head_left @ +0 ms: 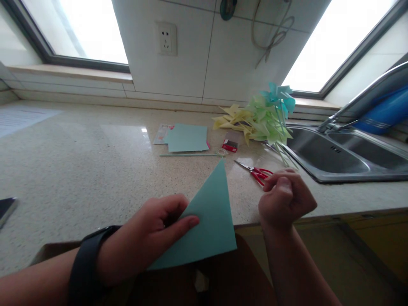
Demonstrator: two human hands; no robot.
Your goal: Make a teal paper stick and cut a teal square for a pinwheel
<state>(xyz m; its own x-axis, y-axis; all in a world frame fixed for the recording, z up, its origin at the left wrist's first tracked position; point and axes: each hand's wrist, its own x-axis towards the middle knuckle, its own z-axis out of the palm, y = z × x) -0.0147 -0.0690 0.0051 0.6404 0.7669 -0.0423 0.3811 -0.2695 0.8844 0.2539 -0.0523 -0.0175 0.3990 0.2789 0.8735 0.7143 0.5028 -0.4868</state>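
Observation:
A light teal sheet of paper, folded to a triangle, is held up in front of the counter's edge. My left hand pinches it along its left side, thumb on the near face and fingers behind. To the right, apart from the paper, my right hand is closed in a fist, thumb over the curled fingers, and nothing shows in it. Just beyond that fist lie red-handled scissors, blades pointing left. Farther back on the counter rests a stack of teal paper squares, with a thin green stick before it.
Yellow, green and blue paper pinwheels lie in a bunch near the steel sink. A small red box and a roll of tape sit mid-counter. At the far left are a printed sheet and a dark phone-like object.

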